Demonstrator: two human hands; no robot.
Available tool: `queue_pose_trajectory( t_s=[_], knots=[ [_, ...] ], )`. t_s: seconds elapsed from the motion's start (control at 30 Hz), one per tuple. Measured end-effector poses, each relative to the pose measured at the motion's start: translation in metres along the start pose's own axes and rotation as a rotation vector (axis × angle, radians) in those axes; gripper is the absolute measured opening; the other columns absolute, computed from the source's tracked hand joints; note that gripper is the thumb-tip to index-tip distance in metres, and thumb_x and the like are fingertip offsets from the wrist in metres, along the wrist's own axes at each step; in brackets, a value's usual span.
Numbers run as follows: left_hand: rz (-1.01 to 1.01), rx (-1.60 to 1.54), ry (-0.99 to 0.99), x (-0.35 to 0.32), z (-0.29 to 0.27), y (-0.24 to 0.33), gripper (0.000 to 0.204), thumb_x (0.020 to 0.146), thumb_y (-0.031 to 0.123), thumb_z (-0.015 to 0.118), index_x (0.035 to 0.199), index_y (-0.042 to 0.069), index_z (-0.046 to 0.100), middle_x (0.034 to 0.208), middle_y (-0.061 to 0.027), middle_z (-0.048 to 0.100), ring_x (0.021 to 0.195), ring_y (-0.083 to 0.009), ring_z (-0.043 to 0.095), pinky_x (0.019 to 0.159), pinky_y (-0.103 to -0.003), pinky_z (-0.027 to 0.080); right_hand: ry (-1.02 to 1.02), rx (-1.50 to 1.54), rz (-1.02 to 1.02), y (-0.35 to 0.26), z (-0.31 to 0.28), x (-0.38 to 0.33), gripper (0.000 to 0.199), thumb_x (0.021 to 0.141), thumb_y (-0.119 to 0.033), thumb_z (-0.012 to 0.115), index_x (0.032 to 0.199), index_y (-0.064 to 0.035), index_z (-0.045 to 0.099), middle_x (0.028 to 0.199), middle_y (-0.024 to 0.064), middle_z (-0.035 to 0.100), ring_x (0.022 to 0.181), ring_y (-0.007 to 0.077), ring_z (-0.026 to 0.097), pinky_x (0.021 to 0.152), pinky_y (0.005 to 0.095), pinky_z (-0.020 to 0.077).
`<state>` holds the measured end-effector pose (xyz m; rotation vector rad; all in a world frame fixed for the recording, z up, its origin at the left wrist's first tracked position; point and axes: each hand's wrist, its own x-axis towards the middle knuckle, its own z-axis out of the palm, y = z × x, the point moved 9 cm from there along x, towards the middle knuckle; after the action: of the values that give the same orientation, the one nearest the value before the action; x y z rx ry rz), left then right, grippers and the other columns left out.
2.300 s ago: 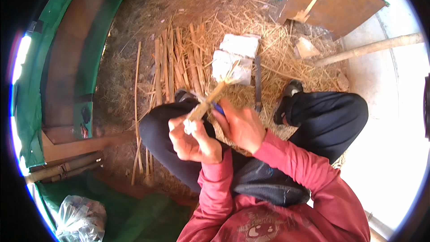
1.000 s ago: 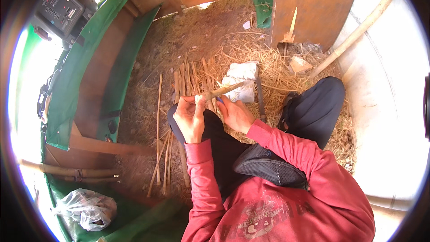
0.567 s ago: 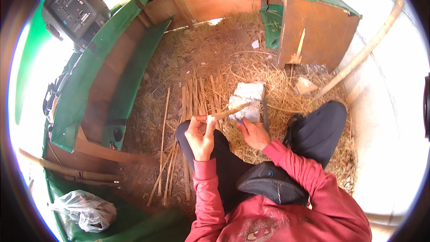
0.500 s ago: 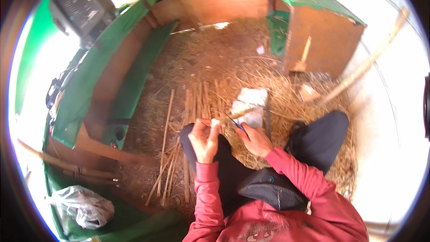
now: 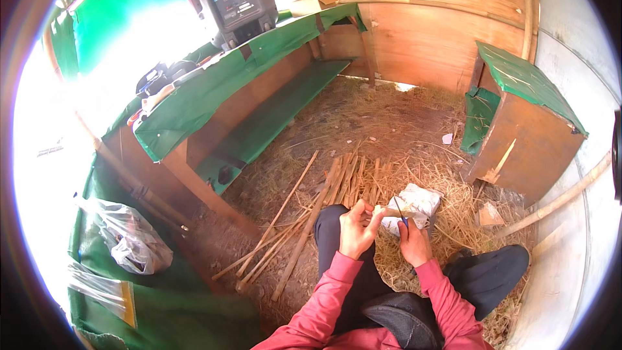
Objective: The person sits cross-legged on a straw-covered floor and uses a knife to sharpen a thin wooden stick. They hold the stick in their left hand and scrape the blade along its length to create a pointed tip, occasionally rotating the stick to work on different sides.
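Out in front of my bent legs, my left hand (image 5: pixel 358 230) pinches a short, pale bamboo strip (image 5: pixel 391 212) between thumb and fingers. Closed around the blue handle of a knife (image 5: pixel 404 221) is my right hand (image 5: pixel 415 244). The thin dark blade points up and away and crosses the strip just right of my left fingers; whether it bites into the wood is too small to tell. Beyond my hands lies a crumpled white sack (image 5: pixel 421 199). Several long bamboo strips (image 5: pixel 334 181) are spread over the ground to the left of it.
Straw (image 5: pixel 447 181) covers the ground to the right. A green-topped wooden box (image 5: pixel 528 136) stands at the far right, near a leaning pole (image 5: pixel 564 201). On the left are a green-covered table (image 5: pixel 240 84) bearing a black loudspeaker (image 5: pixel 233 0), and a plastic bag (image 5: pixel 133 236).
My view has swung left, so the surroundings sit farther right in the picture. Both hands stay close together, still holding the bamboo strip and the knife.
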<state>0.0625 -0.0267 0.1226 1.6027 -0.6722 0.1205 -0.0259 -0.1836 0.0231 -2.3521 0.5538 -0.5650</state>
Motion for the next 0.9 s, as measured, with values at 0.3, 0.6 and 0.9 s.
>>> queue_pose_trajectory(
  t_s=[0.3, 0.6, 0.9],
  knots=[
    [0.025, 0.017, -0.107, -0.004, 0.015, -0.001, 0.024, 0.089, 0.011, 0.076, 0.08, -0.001, 0.057, 0.069, -0.0057, 0.069, 0.067, -0.0052, 0.063, 0.055, -0.023, 0.047, 0.023, -0.017, 0.077, 0.058, 0.034, 0.006, 0.035, 0.102, -0.036, 0.051, 0.117, -0.0056, 0.06, 0.08, 0.0304, 0.066, 0.075, 0.0533, 0.063, 0.068, 0.0615, 0.0475],
    [-0.093, -0.192, -0.029, -0.011, 0.009, -0.029, 0.022, 0.092, 0.004, 0.073, 0.081, 0.0, 0.055, 0.076, -0.0011, 0.065, 0.071, -0.0026, 0.056, 0.061, -0.019, 0.044, -0.014, 0.093, 0.089, 0.019, 0.026, -0.001, 0.029, 0.102, -0.033, 0.053, 0.109, -0.0055, 0.06, 0.076, 0.0295, 0.065, 0.072, 0.0518, 0.062, 0.063, 0.0579, 0.0487],
    [-0.061, -0.121, -0.042, -0.014, 0.005, -0.025, 0.02, 0.092, 0.004, 0.074, 0.086, -0.002, 0.056, 0.079, -0.0062, 0.068, 0.075, -0.0064, 0.063, 0.069, -0.021, 0.051, -0.066, 0.165, 0.009, -0.005, 0.007, 0.003, 0.035, 0.103, -0.038, 0.049, 0.113, -0.0053, 0.06, 0.067, 0.0248, 0.064, 0.065, 0.0483, 0.065, 0.06, 0.0585, 0.0507]
  ],
)
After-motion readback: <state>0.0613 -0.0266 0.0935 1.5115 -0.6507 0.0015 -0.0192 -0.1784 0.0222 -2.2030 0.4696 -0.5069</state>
